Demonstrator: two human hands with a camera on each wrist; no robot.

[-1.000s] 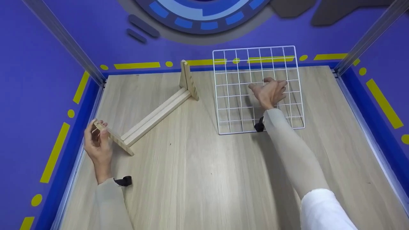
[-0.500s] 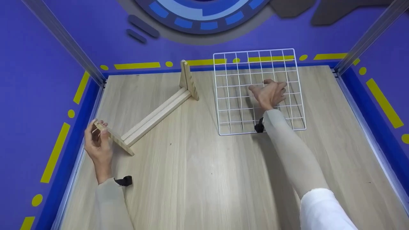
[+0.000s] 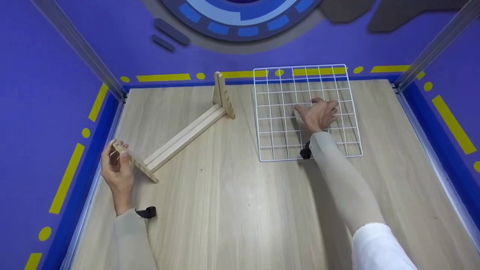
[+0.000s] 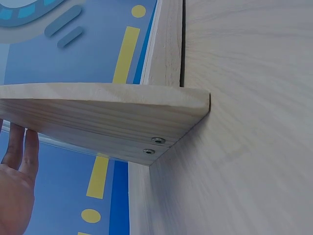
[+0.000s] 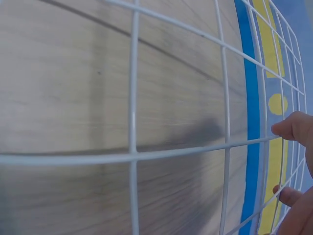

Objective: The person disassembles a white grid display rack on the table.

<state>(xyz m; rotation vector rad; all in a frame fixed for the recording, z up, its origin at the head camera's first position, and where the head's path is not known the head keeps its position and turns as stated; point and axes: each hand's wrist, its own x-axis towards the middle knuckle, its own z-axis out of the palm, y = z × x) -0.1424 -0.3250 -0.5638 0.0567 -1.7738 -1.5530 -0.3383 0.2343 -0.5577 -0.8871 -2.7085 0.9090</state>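
Observation:
At the left stands a wooden rack (image 3: 187,137), two notched end boards joined by a long crossbar. My left hand (image 3: 118,170) holds the upper tip of its near end board (image 4: 107,115), thumb on one side and fingers on the other. Two screw heads show low on that board in the left wrist view. At right, a white wire grid panel (image 3: 277,118) leans back, its lower edge toward me. My right hand (image 3: 318,114) grips the panel's wires near the middle, fingers spread; some fingertips are hidden. In the right wrist view, the thumb and a finger meet the wires (image 5: 181,151).
The wood-grain table (image 3: 225,213) is bordered by blue-purple walls (image 3: 48,112) with yellow markings. Metal posts (image 3: 431,48) stand at the back corners. The panel's top edge is close to the back wall, and the rack's far end board (image 3: 222,95) stands left of the panel.
The wire grid panel's top edge has dropped lower and its face has tilted flatter, the right hand shifting slightly toward me with it. My left hand keeps its hold on the rack.

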